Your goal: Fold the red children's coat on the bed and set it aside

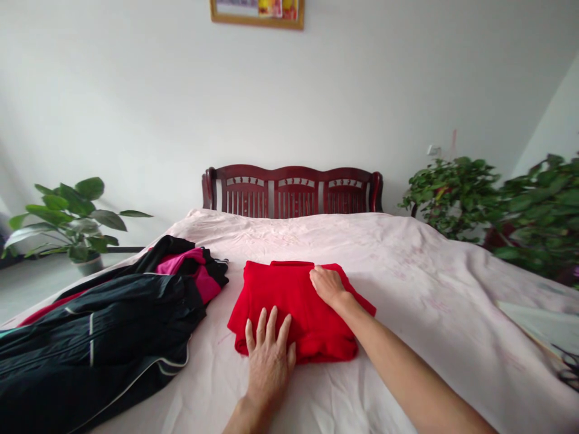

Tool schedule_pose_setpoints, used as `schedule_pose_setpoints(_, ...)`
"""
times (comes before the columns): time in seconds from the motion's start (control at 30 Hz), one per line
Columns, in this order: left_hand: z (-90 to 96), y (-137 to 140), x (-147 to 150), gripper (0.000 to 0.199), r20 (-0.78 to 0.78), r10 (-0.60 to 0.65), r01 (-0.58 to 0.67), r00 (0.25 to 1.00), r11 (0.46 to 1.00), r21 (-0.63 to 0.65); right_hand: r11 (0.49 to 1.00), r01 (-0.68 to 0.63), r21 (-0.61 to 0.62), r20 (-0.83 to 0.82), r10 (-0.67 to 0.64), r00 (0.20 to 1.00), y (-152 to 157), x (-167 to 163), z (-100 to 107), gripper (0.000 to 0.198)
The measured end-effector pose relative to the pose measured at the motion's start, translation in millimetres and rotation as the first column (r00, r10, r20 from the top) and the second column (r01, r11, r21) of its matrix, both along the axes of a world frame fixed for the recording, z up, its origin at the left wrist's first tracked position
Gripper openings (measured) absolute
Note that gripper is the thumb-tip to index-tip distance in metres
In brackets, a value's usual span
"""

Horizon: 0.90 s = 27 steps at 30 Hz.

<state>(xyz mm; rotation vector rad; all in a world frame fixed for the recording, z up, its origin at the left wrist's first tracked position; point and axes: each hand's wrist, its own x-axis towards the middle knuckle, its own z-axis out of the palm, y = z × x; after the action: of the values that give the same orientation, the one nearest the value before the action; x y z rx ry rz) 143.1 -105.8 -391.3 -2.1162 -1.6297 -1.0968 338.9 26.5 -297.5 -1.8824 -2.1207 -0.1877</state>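
A folded red sweater [280,295] lies on the pale pink bedsheet in front of me, its collar at the far edge. My left hand [270,355] rests flat on the near left part of it, fingers spread. At the far right, by the collar, my right hand [326,284] is closed with its fingers curled against the fabric; the fingertips are hidden. To the left lies a pile of clothes, with a dark jacket [131,319] with white piping on top and a black and magenta garment [181,265] behind it.
The sheet [420,337] covers a wide surface. A dark red wooden backrest [296,196] stands behind it at the wall. Leafy plants stand at the left [76,217] and right [456,193]. A framed picture [257,21] hangs above. Dark cables [567,364] lie at the right edge.
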Motion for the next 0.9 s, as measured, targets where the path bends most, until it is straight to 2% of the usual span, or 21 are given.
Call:
schedule_pose_setpoints(0.2,-0.3,1.3,0.6,0.051,-0.012,0.005,-0.005,1.0,0.999,0.037,0.986,0.132,0.102,-0.234,-0.105,0.967,0.0,14.0,-17.1,0.027)
schedule_pose_setpoints(0.33,-1.7,1.1,0.5,0.053,0.006,0.002,-0.002,1.0,0.999,0.046,0.979,0.118,0.166,-0.427,-0.037,0.904,-1.1,21.3,-23.9,0.017)
schedule_pose_setpoints(0.43,-1.1,0.4,-0.1,0.055,0.024,-0.009,0.008,1.0,1.0,0.027,0.971,0.111,0.213,-0.576,0.033,0.817,-0.3,22.9,-26.4,0.011)
schedule_pose_setpoints(0.53,0.5,-0.4,-0.5,0.052,0.012,-0.01,0.01,1.0,1.0,0.022,0.961,0.145,0.235,-0.734,0.078,0.675,1.8,24.1,-28.7,0.011)
schedule_pose_setpoints(0.67,1.8,-1.4,-0.6,0.047,-0.048,0.016,-0.014,0.999,0.999,0.041,0.952,0.23,0.204,-0.913,0.1,0.396,0.1,27.6,-32.5,0.024)
schedule_pose_setpoints(0.8,1.8,-1.9,-0.6,0.048,-0.065,0.029,-0.026,0.997,0.998,0.05,0.915,0.372,0.158,-0.986,0.125,0.111,-11.3,47.1,-32.3,0.026)
schedule_pose_setpoints(0.9,2.2,-2.0,-0.6,0.049,-0.064,0.024,-0.022,0.998,0.999,0.041,0.862,0.497,0.099,-0.989,0.141,-0.049,-25.2,80.1,-27.6,0.026)
